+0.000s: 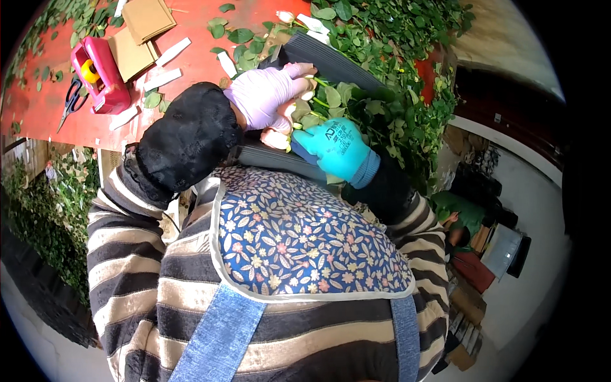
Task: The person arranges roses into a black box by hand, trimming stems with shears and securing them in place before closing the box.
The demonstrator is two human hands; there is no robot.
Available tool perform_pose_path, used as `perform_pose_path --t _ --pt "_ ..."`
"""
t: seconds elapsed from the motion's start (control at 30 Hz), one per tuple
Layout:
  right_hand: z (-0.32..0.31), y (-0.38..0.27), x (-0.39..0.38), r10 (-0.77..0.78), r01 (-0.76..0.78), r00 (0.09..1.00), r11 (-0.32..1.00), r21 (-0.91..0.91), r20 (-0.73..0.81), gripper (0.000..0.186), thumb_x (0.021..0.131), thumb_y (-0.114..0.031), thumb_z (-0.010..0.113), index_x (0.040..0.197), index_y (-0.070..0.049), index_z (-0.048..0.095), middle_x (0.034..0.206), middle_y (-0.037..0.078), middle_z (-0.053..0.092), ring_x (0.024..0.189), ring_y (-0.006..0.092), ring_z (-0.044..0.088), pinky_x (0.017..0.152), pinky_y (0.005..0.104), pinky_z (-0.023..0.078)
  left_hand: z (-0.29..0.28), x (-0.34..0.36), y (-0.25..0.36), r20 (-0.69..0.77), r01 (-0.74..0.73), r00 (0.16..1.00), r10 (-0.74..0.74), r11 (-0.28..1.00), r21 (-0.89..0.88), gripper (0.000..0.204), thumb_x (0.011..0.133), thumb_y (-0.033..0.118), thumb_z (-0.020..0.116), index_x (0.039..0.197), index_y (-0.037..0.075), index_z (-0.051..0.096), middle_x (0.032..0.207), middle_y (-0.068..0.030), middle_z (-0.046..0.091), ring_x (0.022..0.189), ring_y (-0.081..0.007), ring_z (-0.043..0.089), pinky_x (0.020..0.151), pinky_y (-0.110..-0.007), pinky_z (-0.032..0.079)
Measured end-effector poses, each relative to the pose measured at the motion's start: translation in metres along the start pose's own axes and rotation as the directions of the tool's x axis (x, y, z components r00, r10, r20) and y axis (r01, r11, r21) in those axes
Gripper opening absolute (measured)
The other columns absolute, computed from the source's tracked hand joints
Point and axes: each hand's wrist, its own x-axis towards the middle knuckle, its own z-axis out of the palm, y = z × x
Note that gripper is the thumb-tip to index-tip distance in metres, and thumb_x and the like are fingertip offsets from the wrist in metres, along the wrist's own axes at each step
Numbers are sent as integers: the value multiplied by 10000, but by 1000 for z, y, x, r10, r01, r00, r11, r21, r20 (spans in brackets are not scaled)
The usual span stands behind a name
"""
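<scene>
My left hand (264,97), in a thin lilac glove with bare fingertips showing, is closed around the heads of several pale pink roses (276,138). My right hand (340,151), in a turquoise coated glove, curls at the stems just under the blooms, its fingers partly hidden. Green leaves and stems (331,95) run off to the right between both hands. The flowers lie in a black ribbed holder (334,60), whose near side (280,159) passes below my hands.
On the red table (38,105) at the left are a pink tape dispenser (105,76), dark scissors (71,105), cardboard pieces (147,22) and white strips (162,79). Leafy stems (414,76) heap at the right. Another rose (285,16) lies at the back. A person in green (461,213) is at far right.
</scene>
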Motion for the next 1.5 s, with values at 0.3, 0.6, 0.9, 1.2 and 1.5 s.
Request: perform_pose_path --t 0.3,0.6,0.9,1.2,1.5 --pt "4 -1 4 52 -52 999 998 -34 15 144 843 -209 619 983 -183 636 798 19 630 692 240 659 614 404 511 1 -7 -3 41 -56 997 58 997 -61 793 694 167 863 1382 59 485 1566 -151 325 1196 -386 581 963 -428 519" --pt "0 5 5 47 -48 997 998 29 54 174 810 -170 653 982 -152 639 809 45 645 737 274 673 647 427 525 -5 -11 19 43 63 996 -75 970 233 1103 479 295 917 1460 155 434 1540 -87 374 1104 -372 567 970 -473 482" --pt "-47 50 -7 299 -187 942 90 978 152 276 1029 -179 539 1226 -43 677 930 69 723 811 132 678 726 262 564 -11 -13 20 72 42 995 -71 938 343 1098 501 341 928 1466 205 421 1517 -31 381 1195 -324 525 983 -450 454" --pt "-39 53 -1 371 -41 929 52 998 19 284 1051 -180 501 1222 -38 678 877 42 708 737 102 662 656 248 562 2 -12 41 63 -167 986 154 900 404 921 804 567 679 1458 -23 412 1493 -215 395 1466 -430 270 1213 -558 174" --pt "-71 121 -68 430 473 693 334 815 -578 502 1084 -414 370 1332 -13 541 711 -17 512 569 71 461 519 232 402 15 -6 30 88 -65 996 28 885 461 906 864 435 666 1572 47 256 1633 -153 233 1495 -375 238 1180 -598 197"
